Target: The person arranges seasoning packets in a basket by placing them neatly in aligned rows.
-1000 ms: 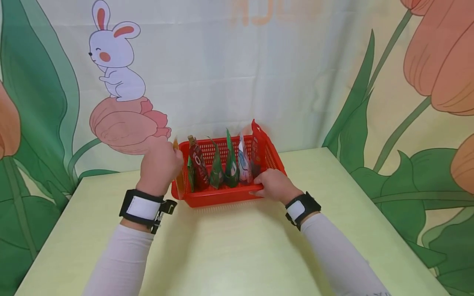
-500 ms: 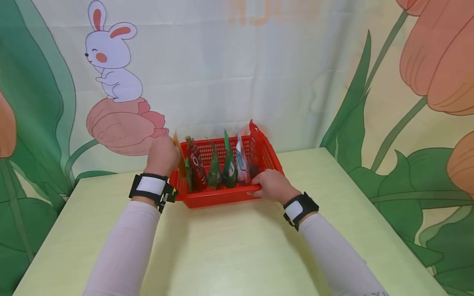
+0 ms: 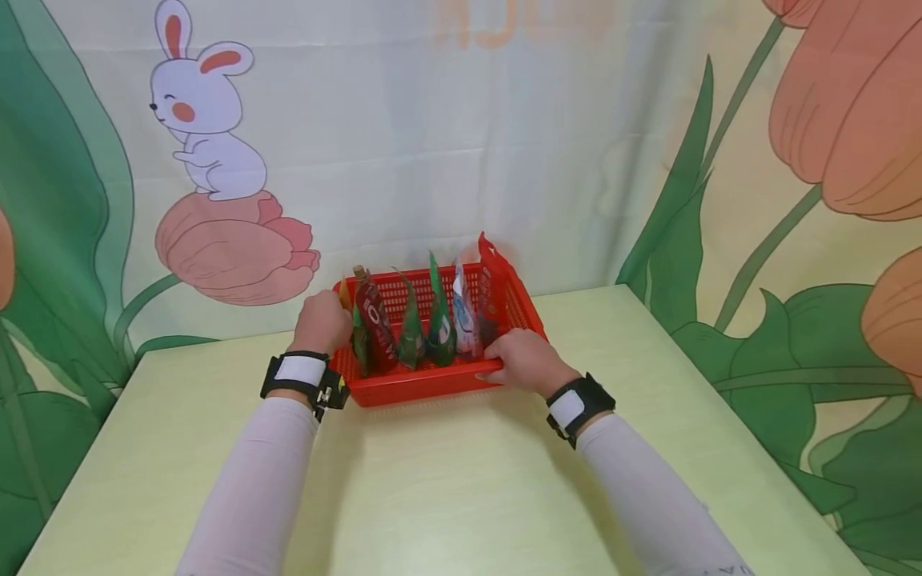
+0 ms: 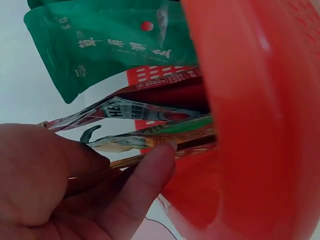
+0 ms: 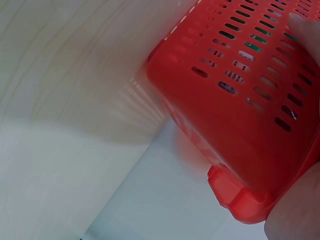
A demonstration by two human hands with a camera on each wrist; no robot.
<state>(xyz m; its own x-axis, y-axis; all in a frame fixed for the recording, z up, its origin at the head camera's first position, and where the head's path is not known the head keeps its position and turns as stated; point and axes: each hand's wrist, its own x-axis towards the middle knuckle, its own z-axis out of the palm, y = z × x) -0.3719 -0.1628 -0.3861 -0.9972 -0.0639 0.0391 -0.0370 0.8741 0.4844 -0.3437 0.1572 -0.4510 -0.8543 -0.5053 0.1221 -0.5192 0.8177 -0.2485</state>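
A red plastic basket [image 3: 418, 391] with slotted walls stands toward the back of the table. Upright in a row inside are a green packet [image 3: 360, 340], a dark red pouch [image 3: 376, 324], two green pouches [image 3: 441, 330], a white-and-blue pouch [image 3: 463, 312] and a red pouch [image 3: 493, 280]. At the basket's left end, my left hand [image 3: 322, 322] pinches a thin yellow-orange packet [image 3: 345, 294] by its upper part; the packet's lower part is down in the basket. My right hand [image 3: 529, 362] grips the front rim near the right corner, with a fingertip [image 5: 305, 31] against the slotted wall.
The pale table [image 3: 432, 488] reaches forward and to both sides of the basket. Behind it hangs a cloth backdrop [image 3: 403, 160] printed with a rabbit and tulips. Both wrists wear black straps [image 3: 580, 408].
My left hand has moved down and slightly right, lowering the yellow-orange packet into the basket's left end. The right hand stays on the rim. The head view has shifted slightly.
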